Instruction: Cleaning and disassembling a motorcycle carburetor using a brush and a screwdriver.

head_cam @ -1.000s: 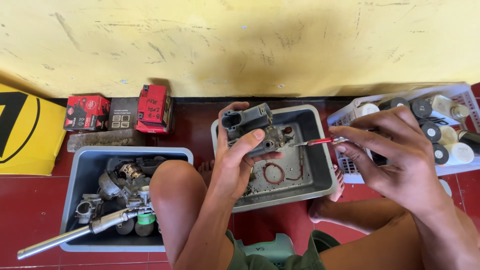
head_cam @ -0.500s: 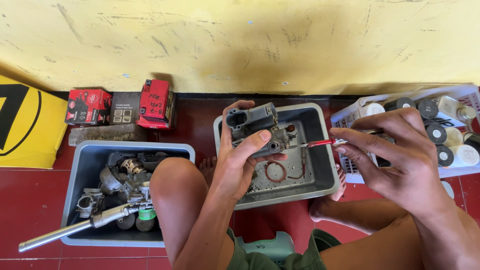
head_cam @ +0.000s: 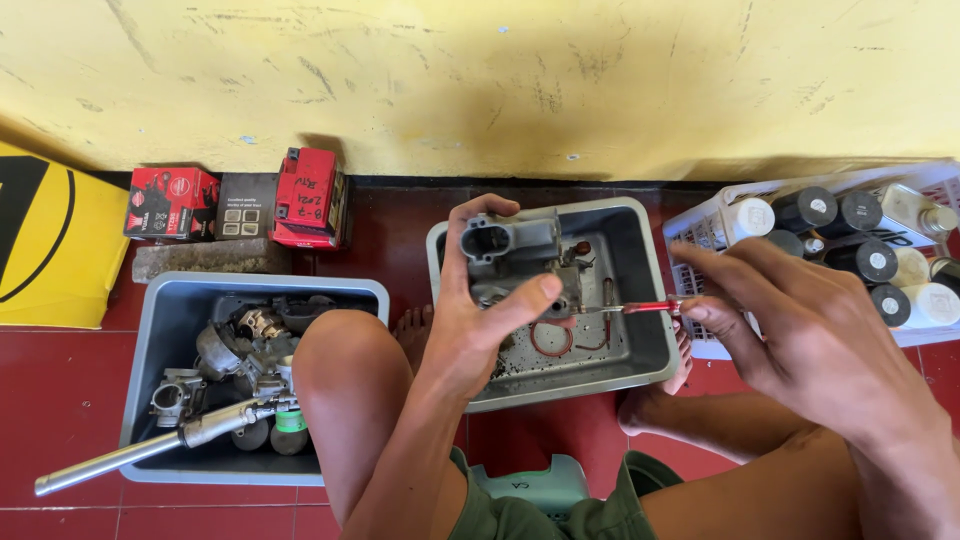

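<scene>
**Carburetor held over the grey tray, red screwdriver at its side**

The carburetor [head_cam: 510, 250] is the grey metal part that we hold above the middle tray [head_cam: 640, 340], a grey plastic one standing on the red tiled floor.

We go from the left. There we see a yellow board [head_cam: 45, 240] against the wall, then three small boxes [head_cam: 240, 205], two red and one black, next to each other. Below them stands a grey bin [head_cam: 165, 310] full of metal engine parts, and a long metal tube [head_cam: 120, 460] sticks out of it to the left.

In the middle, our left hand [head_cam: 475, 330] is closed around the carburetor, thumb on the front and fingers behind it. To the right, our right hand [head_cam: 800, 335] pinches a thin red-handled screwdriver [head_cam: 645, 308] between thumb and fingers; its tip touches the carburetor body. The other fingers are loosely stretched.

At the far right, a white basket [head_cam: 705, 225] holds several bottles [head_cam: 850, 230] with black and white caps.
</scene>
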